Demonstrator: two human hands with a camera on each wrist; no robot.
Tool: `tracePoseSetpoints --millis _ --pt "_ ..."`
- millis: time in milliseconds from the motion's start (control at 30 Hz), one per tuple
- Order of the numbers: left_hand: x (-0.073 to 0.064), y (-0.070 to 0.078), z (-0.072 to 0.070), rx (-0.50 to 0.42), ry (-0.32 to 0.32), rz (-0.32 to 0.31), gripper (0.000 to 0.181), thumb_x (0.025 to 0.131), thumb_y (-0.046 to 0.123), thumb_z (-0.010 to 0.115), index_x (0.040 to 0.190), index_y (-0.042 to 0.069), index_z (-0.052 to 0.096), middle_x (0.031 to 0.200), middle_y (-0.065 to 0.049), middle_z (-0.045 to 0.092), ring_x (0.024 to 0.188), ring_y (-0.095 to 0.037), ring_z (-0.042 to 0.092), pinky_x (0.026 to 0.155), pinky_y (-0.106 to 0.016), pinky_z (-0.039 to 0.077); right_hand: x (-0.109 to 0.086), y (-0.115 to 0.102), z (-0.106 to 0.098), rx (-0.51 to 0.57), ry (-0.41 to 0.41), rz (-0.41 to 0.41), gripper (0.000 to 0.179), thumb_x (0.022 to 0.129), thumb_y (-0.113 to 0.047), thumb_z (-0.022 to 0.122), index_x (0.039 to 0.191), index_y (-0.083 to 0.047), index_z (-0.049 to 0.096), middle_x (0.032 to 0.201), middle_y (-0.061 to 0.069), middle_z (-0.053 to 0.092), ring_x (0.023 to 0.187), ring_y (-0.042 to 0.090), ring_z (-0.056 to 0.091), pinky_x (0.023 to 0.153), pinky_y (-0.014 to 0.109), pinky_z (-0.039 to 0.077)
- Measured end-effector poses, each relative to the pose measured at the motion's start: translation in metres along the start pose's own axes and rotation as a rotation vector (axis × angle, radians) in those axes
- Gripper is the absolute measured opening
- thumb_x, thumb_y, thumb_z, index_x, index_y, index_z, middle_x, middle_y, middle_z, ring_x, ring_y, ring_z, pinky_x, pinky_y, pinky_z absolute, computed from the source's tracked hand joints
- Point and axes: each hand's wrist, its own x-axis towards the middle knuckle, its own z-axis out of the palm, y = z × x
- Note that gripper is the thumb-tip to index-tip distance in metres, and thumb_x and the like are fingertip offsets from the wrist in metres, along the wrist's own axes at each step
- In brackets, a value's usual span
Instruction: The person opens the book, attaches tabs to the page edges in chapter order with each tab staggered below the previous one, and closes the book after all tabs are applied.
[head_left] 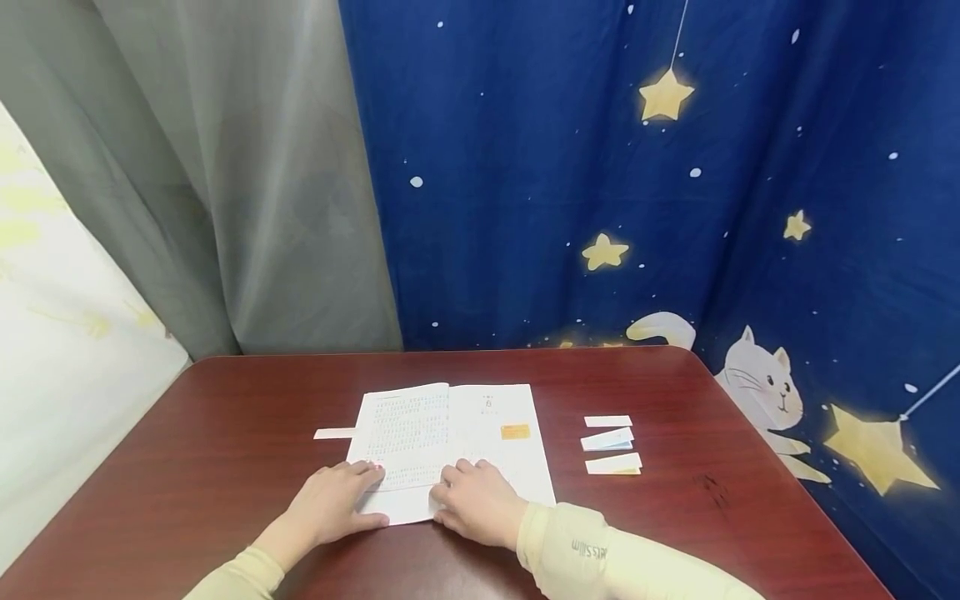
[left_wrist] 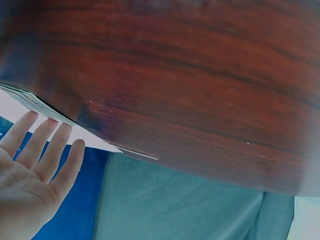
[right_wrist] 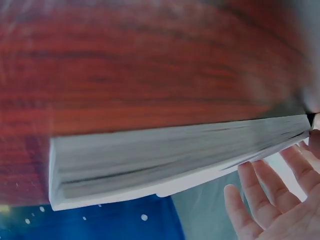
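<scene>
An open book (head_left: 487, 450) with printed pages lies on the table. My left hand (head_left: 337, 500) rests on the lower left page, fingers extended over the paper and thumb by the bottom edge; the left wrist view shows its fingers (left_wrist: 62, 145) spread along the book's side. My right hand (head_left: 480, 504) lies over the lower part of the book beside the centre fold. In the right wrist view its fingers (right_wrist: 257, 192) reach over the page, with the thumb close to the thick page edges (right_wrist: 175, 155). A pale strip (head_left: 335, 433) sticks out from the book's left side.
An orange printed patch (head_left: 515, 432) shows on the right page. Right of the book, several slips of paper (head_left: 607, 439) lie in a column on the brown table (head_left: 247, 417). Grey (head_left: 300, 192) and blue star-patterned (head_left: 510, 167) curtains hang behind the table's far edge.
</scene>
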Motion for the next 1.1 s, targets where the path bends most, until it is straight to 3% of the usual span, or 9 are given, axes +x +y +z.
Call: tracePoseSetpoints --millis 233,667,800,967,1100 --pt "-0.001 -0.001 0.004 0.015 0.014 0.013 0.062 0.066 0.054 0.07 0.107 0.008 0.064 0.103 -0.008 0.065 0.09 -0.027 0.062 0.072 -0.043 0.049 -0.004 -0.006 0.001 -0.047 0.082 -0.052 0.012 0.083 -0.038 0.062 0.079 -0.027 0.062 0.07 -0.011 0.051 0.064 0.005 0.046 0.05 0.018 0.031" --pt "0.001 0.0 0.001 0.001 -0.015 0.002 0.065 0.065 0.055 0.07 0.108 0.008 0.064 0.105 -0.008 0.065 0.093 -0.028 0.062 0.074 -0.044 0.048 -0.002 -0.006 0.003 -0.028 0.067 -0.048 0.011 0.083 -0.037 0.062 0.079 -0.026 0.062 0.07 -0.01 0.05 0.063 0.006 0.046 0.05 0.018 0.032" --pt "-0.001 0.0 0.004 0.003 -0.004 0.013 0.064 0.065 0.055 0.07 0.107 0.008 0.064 0.104 -0.007 0.065 0.091 -0.027 0.062 0.072 -0.043 0.049 -0.005 0.001 0.001 0.035 0.016 -0.072 0.013 0.083 -0.037 0.061 0.09 -0.027 0.064 0.079 -0.01 0.054 0.071 0.006 0.05 0.056 0.018 0.037" --pt "-0.002 0.0 0.003 0.022 0.003 0.016 0.063 0.066 0.056 0.069 0.108 0.009 0.064 0.104 -0.007 0.064 0.092 -0.027 0.062 0.073 -0.043 0.049 -0.013 0.016 -0.002 0.161 -0.07 -0.127 0.029 0.087 -0.039 0.056 0.113 -0.026 0.061 0.108 -0.007 0.058 0.094 0.008 0.054 0.074 0.023 0.046" --pt "-0.001 0.0 0.002 0.036 0.013 0.018 0.063 0.066 0.055 0.069 0.107 0.008 0.064 0.104 -0.007 0.064 0.091 -0.027 0.062 0.072 -0.043 0.049 -0.019 0.026 -0.004 0.224 -0.097 -0.156 0.034 0.088 -0.038 0.054 0.12 -0.025 0.057 0.12 -0.005 0.057 0.103 0.009 0.053 0.081 0.025 0.046"
